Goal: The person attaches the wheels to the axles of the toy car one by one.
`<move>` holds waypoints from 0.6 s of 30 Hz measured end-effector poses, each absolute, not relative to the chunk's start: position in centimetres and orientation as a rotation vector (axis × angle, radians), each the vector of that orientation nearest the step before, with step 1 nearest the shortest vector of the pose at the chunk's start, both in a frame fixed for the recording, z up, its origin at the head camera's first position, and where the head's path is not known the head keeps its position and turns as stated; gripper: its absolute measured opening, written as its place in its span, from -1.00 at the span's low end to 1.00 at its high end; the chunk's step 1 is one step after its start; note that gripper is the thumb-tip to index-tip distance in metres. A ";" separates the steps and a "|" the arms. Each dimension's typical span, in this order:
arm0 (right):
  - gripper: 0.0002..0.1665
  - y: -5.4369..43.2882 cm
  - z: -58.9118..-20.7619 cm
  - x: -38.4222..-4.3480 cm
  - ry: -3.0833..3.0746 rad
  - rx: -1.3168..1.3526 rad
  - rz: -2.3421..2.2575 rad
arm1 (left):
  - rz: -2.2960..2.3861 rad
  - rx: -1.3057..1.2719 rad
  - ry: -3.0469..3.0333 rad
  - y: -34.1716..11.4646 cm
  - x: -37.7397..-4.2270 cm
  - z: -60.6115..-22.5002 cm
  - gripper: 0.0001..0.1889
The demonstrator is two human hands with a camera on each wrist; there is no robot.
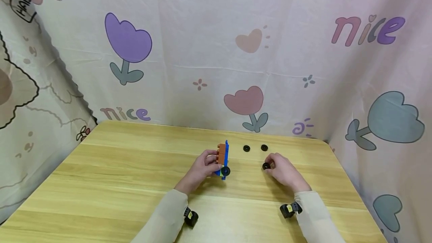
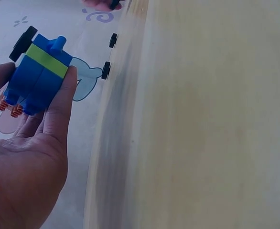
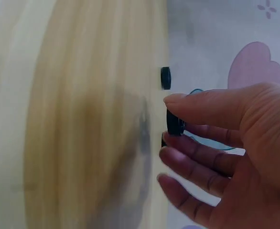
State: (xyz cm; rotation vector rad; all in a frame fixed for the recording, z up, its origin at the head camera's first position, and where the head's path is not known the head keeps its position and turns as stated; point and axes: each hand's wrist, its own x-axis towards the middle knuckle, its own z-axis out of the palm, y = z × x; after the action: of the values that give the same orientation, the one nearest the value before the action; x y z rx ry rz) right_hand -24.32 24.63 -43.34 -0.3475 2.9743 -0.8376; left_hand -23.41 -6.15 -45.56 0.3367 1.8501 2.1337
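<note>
In the head view's lower centre, the brick assembly (image 1: pixel 221 156) is gripped by the left hand (image 1: pixel 201 168), a black wheel (image 1: pixel 266 166) pinched by the right hand (image 1: pixel 284 170). Both are judged light and stiff, best held by flat sides and rim respectively.

"What's the left hand (image 2: pixel 37 164) gripping?"
"A blue block build (image 2: pixel 37 83), between thumb and fingers, a lime band (image 2: pixel 47 60) across it."
"Anything black on it?"
"A wheel (image 2: pixel 23 43), on the side facing the right hand (image 2: pixel 100 4). Orange studs (image 2: pixel 16 111) show toward the left palm."
"And between the hands?"
"Two loose wheels (image 2: pixel 106 70), near the edge of the wooden table (image 2: pixel 202 119)."
</note>
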 end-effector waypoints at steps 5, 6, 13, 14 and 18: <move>-0.70 24.2 -42.9 -24.0 2.970 -0.369 -0.924 | 2.131 0.352 1.841 -6.0 -23.4 -45.6 -0.46; -0.70 24.2 -42.9 -23.9 2.970 -0.377 -0.927 | 2.130 0.349 1.840 -6.0 -23.4 -45.6 -0.46; -0.70 23.6 -42.3 -23.6 2.988 -0.432 -0.931 | 2.112 0.338 1.844 -6.1 -23.6 -45.8 -0.41; -0.69 23.5 -42.1 -23.5 2.991 -0.448 -0.940 | 2.109 0.340 1.847 -6.1 -23.7 -45.8 -0.39; -0.68 22.9 -41.6 -23.2 3.006 -0.527 -0.970 | 2.100 0.335 1.860 -6.1 -23.6 -45.6 -0.38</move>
State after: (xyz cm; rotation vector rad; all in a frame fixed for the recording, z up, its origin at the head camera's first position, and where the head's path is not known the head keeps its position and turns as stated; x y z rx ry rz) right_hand -23.20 22.89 -41.64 -0.5274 3.0060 -0.9698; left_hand -23.63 -6.09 -45.62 0.3352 1.8601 2.1000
